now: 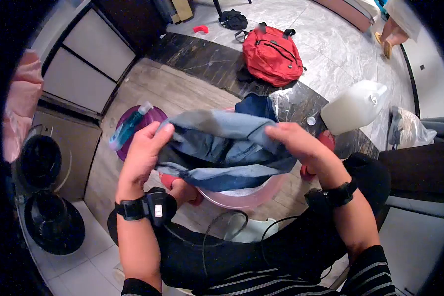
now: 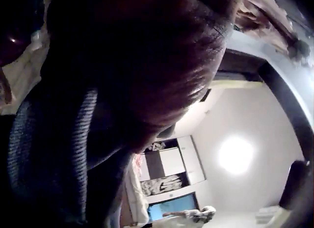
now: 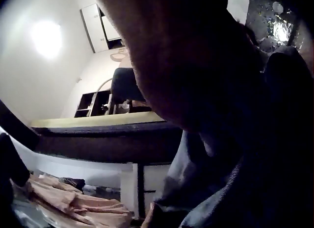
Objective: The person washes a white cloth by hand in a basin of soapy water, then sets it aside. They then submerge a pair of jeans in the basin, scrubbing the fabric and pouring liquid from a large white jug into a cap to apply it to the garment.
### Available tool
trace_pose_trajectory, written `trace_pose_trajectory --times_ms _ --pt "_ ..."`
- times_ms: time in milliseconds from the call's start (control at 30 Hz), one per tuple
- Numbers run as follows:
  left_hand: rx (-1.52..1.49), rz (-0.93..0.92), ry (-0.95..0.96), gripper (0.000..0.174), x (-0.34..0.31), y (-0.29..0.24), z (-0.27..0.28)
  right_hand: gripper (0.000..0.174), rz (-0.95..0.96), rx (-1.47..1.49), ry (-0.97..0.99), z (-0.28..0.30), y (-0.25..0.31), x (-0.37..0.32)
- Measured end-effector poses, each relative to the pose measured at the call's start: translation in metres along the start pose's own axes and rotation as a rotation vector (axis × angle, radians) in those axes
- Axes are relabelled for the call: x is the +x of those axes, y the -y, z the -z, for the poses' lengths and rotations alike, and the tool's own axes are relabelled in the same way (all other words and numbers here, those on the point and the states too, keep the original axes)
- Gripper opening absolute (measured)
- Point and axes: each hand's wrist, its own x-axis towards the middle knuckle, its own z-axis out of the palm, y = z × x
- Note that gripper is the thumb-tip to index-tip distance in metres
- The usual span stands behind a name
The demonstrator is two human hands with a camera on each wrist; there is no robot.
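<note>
A blue denim garment [image 1: 227, 176] is stretched between the two hands, its paler side showing along the edges of a wide opening. My left hand [image 1: 147, 148] grips its left side, thumb on top. On the other side my right hand [image 1: 297, 140] pinches the upper right edge. Under the cloth stands a pink basin [image 1: 254, 198], mostly covered by it. Darker blue fabric [image 1: 255, 104] shows behind the garment at the basin's far side. In the left wrist view, ribbed denim [image 2: 83, 144] hangs by the shadowed hand; denim [image 3: 216, 203] also hangs below the right hand.
A purple basin [image 1: 128, 113] with a blue-green bottle [image 1: 130, 127] sits at left. At right stand a white jug [image 1: 352, 108] and a white cap [image 1: 311, 121]. A red backpack [image 1: 273, 55] lies ahead. Cables [image 1: 205, 237] cross the lap above a white container [image 1: 251, 229].
</note>
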Motion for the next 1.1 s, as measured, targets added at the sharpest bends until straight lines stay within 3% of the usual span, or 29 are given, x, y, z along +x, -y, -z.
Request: trace_pose_trajectory --times_ms 133,200,267,333,400,467,500,600,733,867,900,1033,1100 --pt "0.505 -0.157 -0.132 0.027 0.012 0.026 -0.001 0.038 0.152 -0.601 -0.005 -0.005 -0.004 -0.001" --pt "0.771 -0.26 -0.203 0.028 0.016 0.034 -0.008 0.042 0.126 -0.639 0.019 -0.007 -0.005 -0.001" --pt "0.698 -0.22 -0.132 0.035 0.02 0.042 -0.017 0.043 0.177 -0.722 0.076 -0.005 -0.016 0.009" --pt "0.642 -0.149 -0.056 0.04 0.027 0.054 -0.027 0.041 0.177 -0.566 0.042 -0.007 -0.019 0.017" --pt "0.724 -0.245 -0.054 0.045 0.037 0.078 -0.037 0.043 0.165 -0.507 -0.016 -0.008 -0.013 0.024" --pt "0.428 -0.12 0.14 0.049 0.058 0.112 -0.043 0.046 0.138 -0.54 -0.098 -0.01 0.002 0.033" --pt "0.509 -0.023 0.129 0.051 0.057 0.11 -0.05 0.045 0.11 -0.561 -0.165 -0.013 0.005 0.039" --pt "0.667 0.147 0.095 0.05 0.074 0.141 -0.05 0.039 0.363 -0.875 -0.36 -0.018 -0.008 0.082" --pt "0.649 0.0 -0.229 0.048 0.09 0.174 -0.062 0.032 0.499 -0.842 -0.407 -0.034 -0.012 0.134" --pt "0.59 0.183 -0.219 0.052 0.086 0.195 -0.095 0.029 0.514 -0.974 -0.287 -0.04 -0.057 0.178" --pt "0.558 0.257 -0.106 0.057 0.087 0.207 -0.096 0.028 0.518 -1.02 -0.225 -0.039 -0.07 0.184" --pt "0.578 0.415 0.055 0.061 0.085 0.232 -0.108 0.033 0.172 -0.946 -0.071 -0.04 -0.117 0.189" --pt "0.534 0.443 0.119 0.064 0.086 0.247 -0.111 0.036 0.144 -0.893 -0.078 -0.036 -0.148 0.189"
